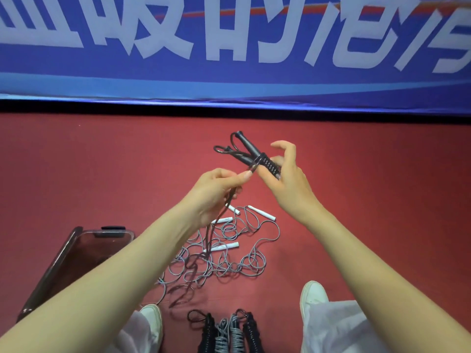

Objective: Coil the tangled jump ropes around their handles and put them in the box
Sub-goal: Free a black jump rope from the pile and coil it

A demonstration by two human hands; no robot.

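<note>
R hand (288, 182) grips handles (248, 146), long axis running up-left. L hand (214, 192) pinches cord (209, 238) just below-left, so it's nearer for the next wrap.

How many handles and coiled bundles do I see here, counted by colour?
White handles: 4
Black handles: 2
Black bundles: 2
Grey bundles: 2
Total: 10

Blue banner (76, 72): white Chinese characters, cropped; "的" legible, perhaps "吸".
</note>
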